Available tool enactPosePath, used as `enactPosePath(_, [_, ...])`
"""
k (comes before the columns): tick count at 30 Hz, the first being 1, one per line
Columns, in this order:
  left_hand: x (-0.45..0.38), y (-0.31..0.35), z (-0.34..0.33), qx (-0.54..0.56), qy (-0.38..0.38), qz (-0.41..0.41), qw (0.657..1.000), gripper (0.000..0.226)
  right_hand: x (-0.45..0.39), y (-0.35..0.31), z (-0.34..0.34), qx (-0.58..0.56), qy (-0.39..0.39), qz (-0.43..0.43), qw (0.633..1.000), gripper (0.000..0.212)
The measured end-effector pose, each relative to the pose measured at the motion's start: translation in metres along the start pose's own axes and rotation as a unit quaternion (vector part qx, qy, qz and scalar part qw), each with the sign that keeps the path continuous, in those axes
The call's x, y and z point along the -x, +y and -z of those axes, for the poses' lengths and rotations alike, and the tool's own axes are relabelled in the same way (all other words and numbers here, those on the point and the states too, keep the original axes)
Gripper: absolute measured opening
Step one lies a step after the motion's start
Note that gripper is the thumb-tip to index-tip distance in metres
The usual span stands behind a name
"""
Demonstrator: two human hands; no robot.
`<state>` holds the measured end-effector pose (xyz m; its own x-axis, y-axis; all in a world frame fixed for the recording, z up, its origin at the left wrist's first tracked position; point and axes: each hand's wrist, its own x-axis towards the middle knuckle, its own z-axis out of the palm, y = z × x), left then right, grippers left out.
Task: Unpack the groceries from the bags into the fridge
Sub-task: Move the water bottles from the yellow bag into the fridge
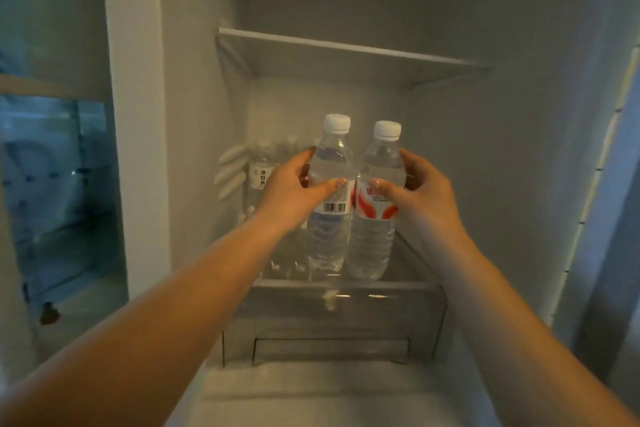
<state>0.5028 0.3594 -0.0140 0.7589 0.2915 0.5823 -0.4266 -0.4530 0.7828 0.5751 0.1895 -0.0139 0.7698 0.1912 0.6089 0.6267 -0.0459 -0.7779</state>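
Two clear water bottles with white caps stand upright side by side at the front of a glass fridge shelf (408, 284). My left hand (292, 191) is wrapped around the left bottle (329, 236), whose label shows a barcode. My right hand (420, 196) grips the right bottle (374, 246), which has a red and white label. Both bottles touch each other. Several more water bottles (263, 177) stand behind them at the left rear of the same shelf, partly hidden by my left hand.
An upper glass shelf (346, 47) spans the fridge above the bottles. A clear drawer (332, 322) sits below the bottle shelf. The white fridge wall (138, 114) rises at left, and the door edge (609, 149) stands at right.
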Motion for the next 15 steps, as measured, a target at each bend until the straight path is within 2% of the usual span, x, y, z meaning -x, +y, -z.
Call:
enactPosePath(3, [-0.031,-0.017,-0.013,-0.013,0.004,0.005,1.0,0.055,-0.032,0.024,-0.004,0.007,-0.015,-0.005,1.0,0.062])
enactPosePath(8, [-0.066,-0.052,-0.033,-0.015,0.002,0.026,1.0,0.06,-0.064,0.067,-0.013,-0.022,-0.032,-0.038,0.999,0.055])
enactPosePath(15, [-0.108,-0.085,-0.048,-0.015,-0.007,0.05,0.999,0.073,-0.102,0.102,-0.022,-0.027,-0.022,-0.064,0.997,0.054])
